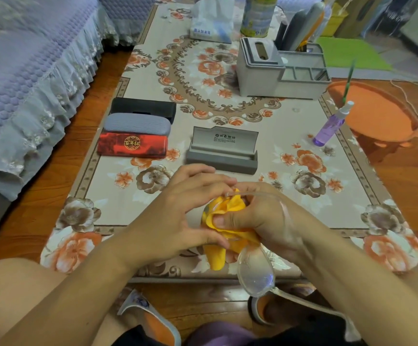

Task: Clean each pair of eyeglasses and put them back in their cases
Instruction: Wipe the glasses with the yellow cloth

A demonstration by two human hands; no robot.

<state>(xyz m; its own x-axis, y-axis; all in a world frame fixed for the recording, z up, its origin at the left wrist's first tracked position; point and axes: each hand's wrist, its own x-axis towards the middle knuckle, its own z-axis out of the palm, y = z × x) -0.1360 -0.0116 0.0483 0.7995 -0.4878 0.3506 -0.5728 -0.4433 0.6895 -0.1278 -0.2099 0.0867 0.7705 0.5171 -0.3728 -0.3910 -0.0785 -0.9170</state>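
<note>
Clear-framed eyeglasses [256, 273] hang over the near table edge, one lens bare, the other wrapped in a yellow cleaning cloth [224, 216]. My right hand [260, 216] pinches the cloth around that lens. My left hand [185, 213] holds the frame and cloth from the left, fingers curled. An open grey case [224, 152] stands empty just beyond my hands. Three closed cases lie at the left: a red one [133, 144], a grey one [136, 123] and a black one [144, 107].
A purple spray bottle [331, 124] stands at the table's right edge by an orange stool [375, 113]. A grey organiser [277, 68], a tissue pack [213, 21] and a can [259, 15] sit at the far end. A sofa [28, 71] runs along the left.
</note>
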